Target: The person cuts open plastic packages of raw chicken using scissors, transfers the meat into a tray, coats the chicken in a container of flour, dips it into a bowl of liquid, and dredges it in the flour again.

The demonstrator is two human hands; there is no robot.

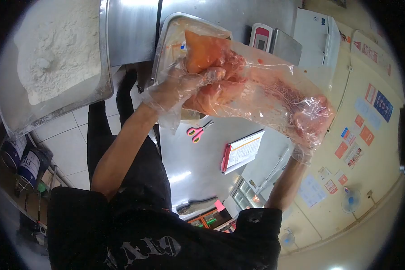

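Note:
A large clear plastic bag of raw meat is stretched between my two hands, its pink-orange pieces and liquid gathered mostly at the left end. My left hand, in a clear disposable glove, is closed on the bag's left part, thumb pressed over the meat. At the far right end, my right hand, also gloved, grips the plastic; its fingers are partly hidden by folds and glare. Under the bag's left end is a metal tray, largely covered by it.
A flour tray stands at the left. Scissors and an open notebook lie on the steel table. A digital scale and a white appliance are beyond the bag. Tins stand low left.

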